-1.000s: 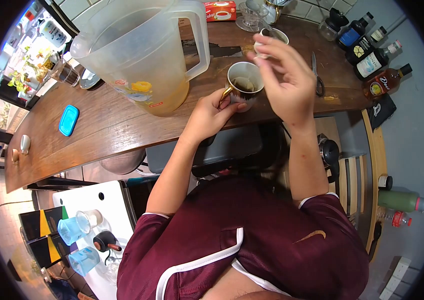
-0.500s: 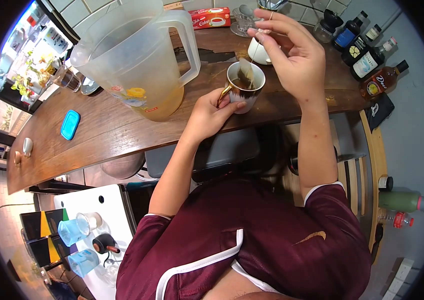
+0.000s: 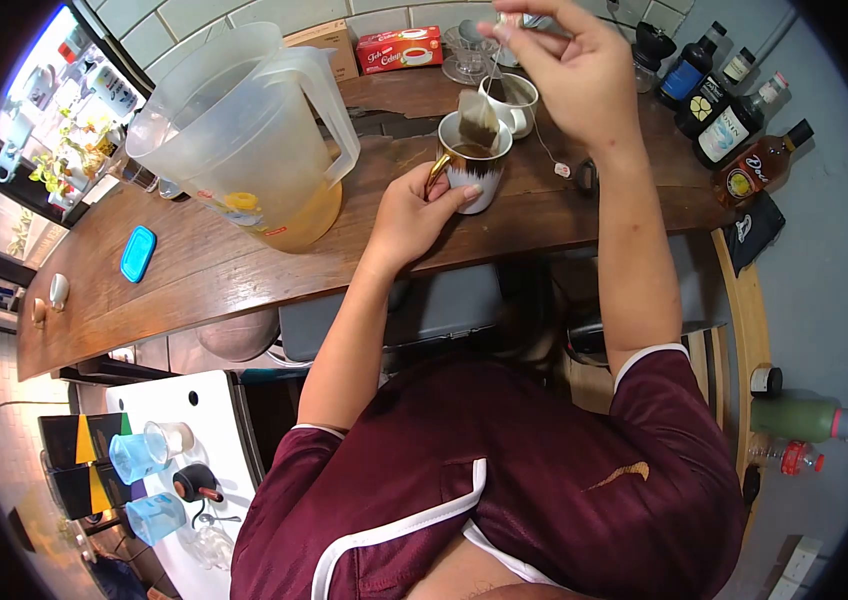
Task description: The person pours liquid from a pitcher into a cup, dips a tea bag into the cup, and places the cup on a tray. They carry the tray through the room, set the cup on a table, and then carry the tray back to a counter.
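Observation:
My left hand (image 3: pixel 412 222) is wrapped round the gold handle of a white mug (image 3: pixel 485 184) with a dark brushed pattern, its thumb against the mug's side. Brownish liquid shows inside. Above it, my right hand (image 3: pixel 584 85) pinches the string and tag of a tea bag (image 3: pixel 477 120). The bag hangs at the mug's rim, mostly out of the mug. Just behind stands a white cup (image 3: pixel 518 118) with dark contents. A string runs from this cup to a paper tag (image 3: pixel 562 170) on the table.
A large plastic pitcher (image 3: pixel 244 150) with yellowish liquid stands left of the mug. Behind are a red tea box (image 3: pixel 399 50), a cardboard box (image 3: pixel 329 48) and a glass dripper (image 3: pixel 471 55). Several bottles (image 3: pixel 729 130) line the right wall. A blue lid (image 3: pixel 139 254) lies on the wooden table (image 3: pixel 214 285).
My right hand has raised the tea bag further out of the mug. My left hand keeps hold of the handle. The view has shifted, and more of the white cup and its tag now shows.

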A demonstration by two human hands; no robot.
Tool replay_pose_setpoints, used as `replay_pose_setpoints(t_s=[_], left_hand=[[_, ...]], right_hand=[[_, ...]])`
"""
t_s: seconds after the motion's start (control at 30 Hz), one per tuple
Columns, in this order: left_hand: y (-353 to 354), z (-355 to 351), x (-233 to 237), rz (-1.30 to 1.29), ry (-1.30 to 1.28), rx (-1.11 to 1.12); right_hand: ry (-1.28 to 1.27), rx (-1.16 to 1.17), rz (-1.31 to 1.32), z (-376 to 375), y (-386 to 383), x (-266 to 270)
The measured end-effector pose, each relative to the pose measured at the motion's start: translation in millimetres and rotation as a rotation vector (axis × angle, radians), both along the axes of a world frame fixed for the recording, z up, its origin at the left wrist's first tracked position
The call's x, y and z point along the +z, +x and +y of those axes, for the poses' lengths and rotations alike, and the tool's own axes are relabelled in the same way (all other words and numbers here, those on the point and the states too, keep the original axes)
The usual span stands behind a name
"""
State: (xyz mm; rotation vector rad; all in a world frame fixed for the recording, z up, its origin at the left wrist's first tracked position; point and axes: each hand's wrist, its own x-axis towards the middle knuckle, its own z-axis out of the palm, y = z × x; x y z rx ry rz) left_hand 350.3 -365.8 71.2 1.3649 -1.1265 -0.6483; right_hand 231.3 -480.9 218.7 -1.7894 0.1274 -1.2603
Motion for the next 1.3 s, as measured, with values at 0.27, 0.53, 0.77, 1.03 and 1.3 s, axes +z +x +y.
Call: replay_pose_setpoints(t_s=[0.27, 0.53, 0.77, 1.03, 1.3], left_hand=[[-7.4, -12.2, 1.0, 0.014, -0.052, 0.066], [-13.9, 5.6, -6.2, -0.006, 0.022, 0.16], [-17.6, 21.1, -3.8, 0.017, 0.054, 0.227], [-13.9, 28.9, -4.9, 0.053, 0.011, 0.251], [-9.6, 32.5, -7.7, 0.014, 0.021, 0.224]], right_hand=[[-0.016, -0.013, -0.024, -62.5, -3.5, 30.6], [-0.077, -0.186, 0.141, -123.0, 8.0, -15.6], [-0.106, -0.3, 0.186, -146.7, 13.6, -46.2], [-0.006, -0.27, 0.145, -124.1, 10.6, -41.0], [-0.167, -0.421, 0.448, -126.6, 6.9, -46.8]])
